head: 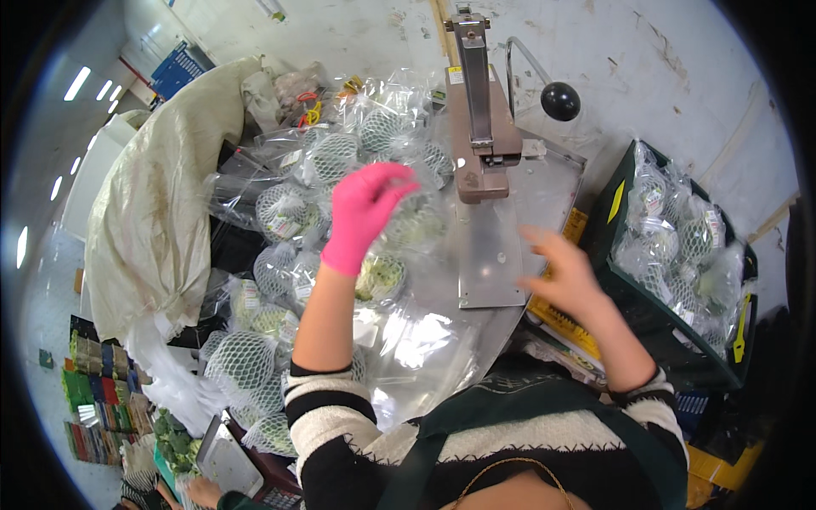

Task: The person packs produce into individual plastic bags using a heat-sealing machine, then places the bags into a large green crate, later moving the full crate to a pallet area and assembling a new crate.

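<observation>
My left hand (364,213), in a pink glove, hovers over a blurred, bagged pale-green vegetable head (417,223). Its thumb and fingers are bent towards each other; whether they grip the clear bag cannot be made out. My bare right hand (564,271), blurred, has its fingers apart and nothing in them, beside the metal base plate (489,268) of a brown bench-mounted machine (481,169). A lever with a black ball knob (560,101) stands at its right side. Below my left hand lies another bagged head (380,277), and flat clear plastic bags (414,357) cover the table front.
Several vegetable heads in white foam nets (242,360) crowd the left side beside a large woven sack (162,191). On the right stands a dark green crate (663,312) of bagged, netted heads. Another person's hand (203,491) is near broccoli (172,440) and a metal tray (229,459).
</observation>
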Demonstrator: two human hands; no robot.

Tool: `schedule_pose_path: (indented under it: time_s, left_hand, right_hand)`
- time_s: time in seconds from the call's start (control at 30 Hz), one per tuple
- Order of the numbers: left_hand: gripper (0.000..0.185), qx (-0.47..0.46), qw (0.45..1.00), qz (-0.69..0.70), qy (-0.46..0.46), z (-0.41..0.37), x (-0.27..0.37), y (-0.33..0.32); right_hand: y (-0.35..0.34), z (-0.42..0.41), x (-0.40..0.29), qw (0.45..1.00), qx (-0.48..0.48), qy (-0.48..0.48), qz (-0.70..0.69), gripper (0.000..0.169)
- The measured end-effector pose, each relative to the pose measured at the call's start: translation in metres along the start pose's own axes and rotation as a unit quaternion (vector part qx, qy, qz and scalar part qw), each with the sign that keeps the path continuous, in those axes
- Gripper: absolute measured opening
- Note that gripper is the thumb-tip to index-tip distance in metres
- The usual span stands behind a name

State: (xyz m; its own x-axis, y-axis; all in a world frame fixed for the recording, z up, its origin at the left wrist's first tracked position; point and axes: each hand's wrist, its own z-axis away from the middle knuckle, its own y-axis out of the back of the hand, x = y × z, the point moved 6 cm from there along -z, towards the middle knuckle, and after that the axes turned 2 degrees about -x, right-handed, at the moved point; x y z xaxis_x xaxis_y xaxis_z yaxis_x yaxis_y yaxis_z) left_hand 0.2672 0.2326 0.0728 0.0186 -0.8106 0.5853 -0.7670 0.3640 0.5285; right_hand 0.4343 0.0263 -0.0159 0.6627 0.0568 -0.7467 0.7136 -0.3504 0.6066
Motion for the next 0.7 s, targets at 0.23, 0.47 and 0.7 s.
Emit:
schedule_pose_path:
  time_s: [0.23, 0.47, 0.7]
  left_hand:
    - [0.05, -0.248, 0.931, -0.172, -0.206, 0.07, 0.119, -0.07]
    - [0.082, -0.092, 0.952, 0.249, 0.153, 0.101, 0.026, -0.095]
    - [0.05, -0.008, 0.856, 0.48, 0.191, 0.04, 0.052, -0.178]
  right_hand:
    - [-0.076, -0.041, -0.011, 0.992, 0.054, 0.069, -0.089, 0.034]
    - [-0.05, 0.0, 0.018, 0.959, -0.091, -0.056, -0.261, 0.024]
    - [-0.023, 0.008, 0.039, 0.974, 0.145, 0.009, -0.174, 0.047]
